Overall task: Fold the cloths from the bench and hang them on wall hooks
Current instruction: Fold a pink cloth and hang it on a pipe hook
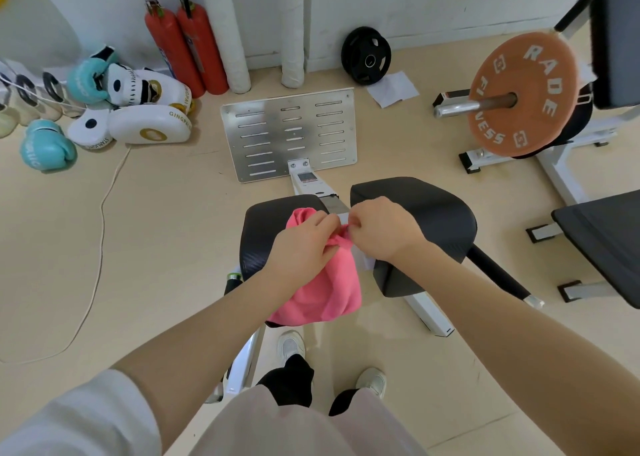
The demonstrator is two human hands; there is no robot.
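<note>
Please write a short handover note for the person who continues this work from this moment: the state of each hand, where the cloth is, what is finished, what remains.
Left hand: grips the pink cloth near its top edge.
Right hand: its fingers pinch the same edge, close beside the left hand.
Cloth: bunched, hanging from both hands over the black bench pad, not yet folded flat.
Done: cloth picked up.
Left: fold it, then hang it on a wall hook; no hook is visible in this view. Something white lies under the right wrist; what it is, I cannot tell.

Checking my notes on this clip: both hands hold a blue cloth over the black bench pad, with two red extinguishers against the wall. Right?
Not quite: the cloth is pink, not blue. The head view shows the left hand and right hand both pinching it over the black bench pad; the two red extinguishers do stand against the wall.
</note>
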